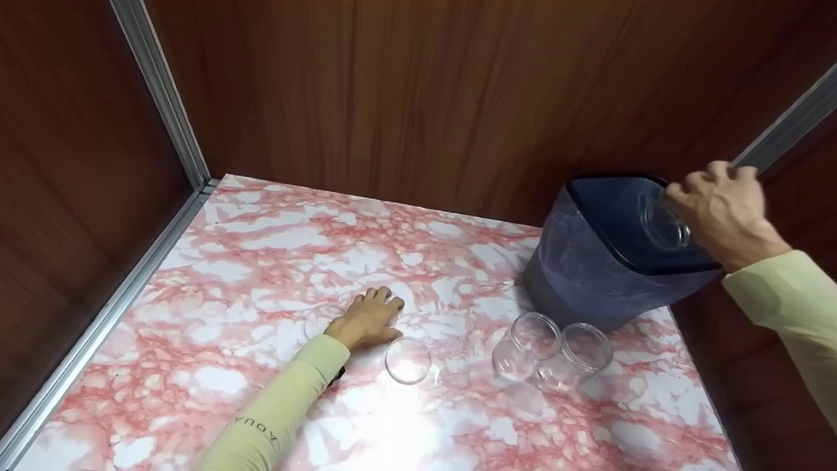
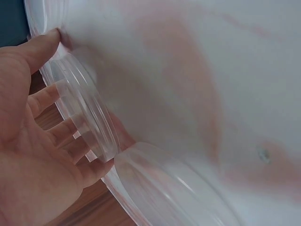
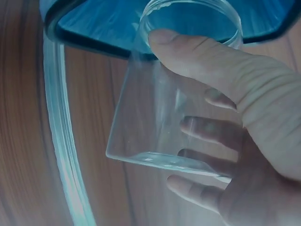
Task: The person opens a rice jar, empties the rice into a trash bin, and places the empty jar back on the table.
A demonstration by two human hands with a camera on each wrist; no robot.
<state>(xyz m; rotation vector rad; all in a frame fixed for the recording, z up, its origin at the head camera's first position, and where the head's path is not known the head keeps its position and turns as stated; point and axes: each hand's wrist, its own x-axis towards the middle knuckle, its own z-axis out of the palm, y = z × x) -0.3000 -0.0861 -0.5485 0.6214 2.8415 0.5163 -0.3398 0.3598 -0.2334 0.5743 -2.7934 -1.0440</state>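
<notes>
My right hand (image 1: 722, 209) holds a clear plastic jar (image 3: 146, 113) over the bin (image 1: 588, 281), its mouth towards the opening. In the right wrist view the thumb lies near the rim and the fingers show behind the clear wall. My left hand (image 1: 369, 320) reaches low over the table with its fingers spread. They touch or lie just behind a clear round lid (image 2: 87, 108), seen through it in the left wrist view. Beside it lies another clear lid (image 2: 174, 188). A clear round lid (image 1: 409, 361) also lies by the left thumb in the head view.
Two clear jars (image 1: 516, 360) (image 1: 572, 366) stand side by side in front of the lined bin. The table (image 1: 248, 275) has a red and white marbled top. Brown wood-grain panels (image 1: 366, 98) with metal edge strips (image 1: 163, 91) enclose it.
</notes>
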